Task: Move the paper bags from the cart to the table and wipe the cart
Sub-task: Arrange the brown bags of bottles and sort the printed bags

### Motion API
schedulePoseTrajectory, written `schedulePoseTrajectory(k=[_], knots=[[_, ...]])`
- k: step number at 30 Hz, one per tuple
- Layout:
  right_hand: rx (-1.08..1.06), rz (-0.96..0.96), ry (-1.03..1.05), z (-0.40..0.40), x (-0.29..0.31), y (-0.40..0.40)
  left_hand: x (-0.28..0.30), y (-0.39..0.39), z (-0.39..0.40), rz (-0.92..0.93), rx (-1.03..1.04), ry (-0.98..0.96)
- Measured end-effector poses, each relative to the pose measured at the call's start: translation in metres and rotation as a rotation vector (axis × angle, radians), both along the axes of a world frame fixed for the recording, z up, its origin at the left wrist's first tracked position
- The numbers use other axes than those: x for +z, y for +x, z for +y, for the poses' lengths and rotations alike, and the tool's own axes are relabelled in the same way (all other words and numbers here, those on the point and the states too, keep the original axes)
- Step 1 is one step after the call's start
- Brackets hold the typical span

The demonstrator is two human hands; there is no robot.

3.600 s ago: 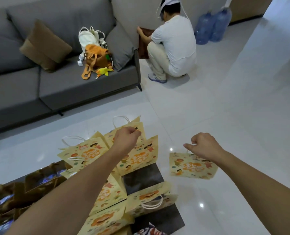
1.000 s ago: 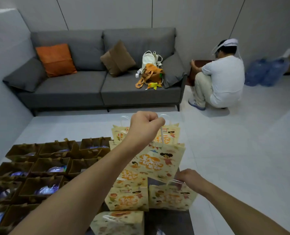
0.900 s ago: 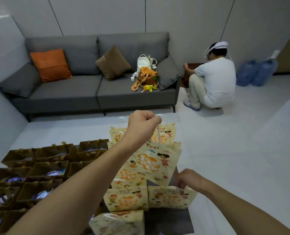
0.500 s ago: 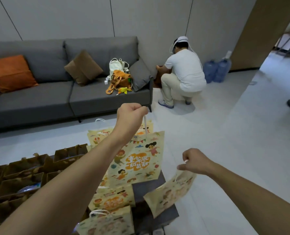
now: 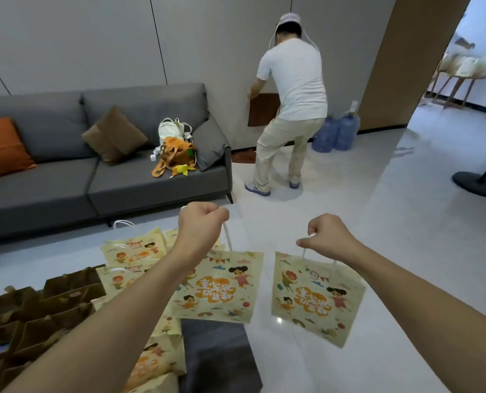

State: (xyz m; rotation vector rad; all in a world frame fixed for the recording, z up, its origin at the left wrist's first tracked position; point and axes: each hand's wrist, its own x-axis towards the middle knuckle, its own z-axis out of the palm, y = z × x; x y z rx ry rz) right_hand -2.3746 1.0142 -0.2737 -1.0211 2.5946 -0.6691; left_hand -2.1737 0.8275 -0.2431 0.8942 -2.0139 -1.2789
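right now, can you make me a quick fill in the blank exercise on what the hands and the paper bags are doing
1. The left hand holds a printed paper bag by its white ____.
2. The right hand holds ____ printed bag, hanging clear over the floor.
3. On the cart, the bags left of the printed ones are ____ in colour.

Missing words: handle; one; brown

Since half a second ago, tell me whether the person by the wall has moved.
Yes. The person in the white shirt, who crouched beside the sofa's end, now stands upright there.
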Motion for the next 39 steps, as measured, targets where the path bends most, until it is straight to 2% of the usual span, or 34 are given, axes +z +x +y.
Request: schedulePoseTrajectory(k=[6, 14, 20, 25, 28, 39], knots=[[-0.043, -0.153, -0.122, 0.007, 0.000, -0.047, -0.037, -0.031, 0.028, -0.103, 0.081, 0.030], [0.128, -0.105, -0.130, -0.040, -0.007, -0.061, -0.084, -0.024, 0.054, -0.223, 0.182, 0.094], [0.264, -0.110, 0.007, -0.094, -0.023, -0.048, -0.135, -0.006, 0.064, -0.368, 0.093, 0.093], [0.349, -0.157, 0.101, -0.133, -0.059, -0.021, -0.174, 0.015, 0.050, -0.482, 0.103, 0.198], [0.402, -0.177, 0.134, -0.156, -0.083, -0.001, -0.189, 0.025, 0.044, -0.581, 0.058, 0.165], [0.462, -0.220, 0.166, -0.240, -0.138, 0.054, -0.201, 0.029, 0.009, -0.544, -0.096, 0.096]])
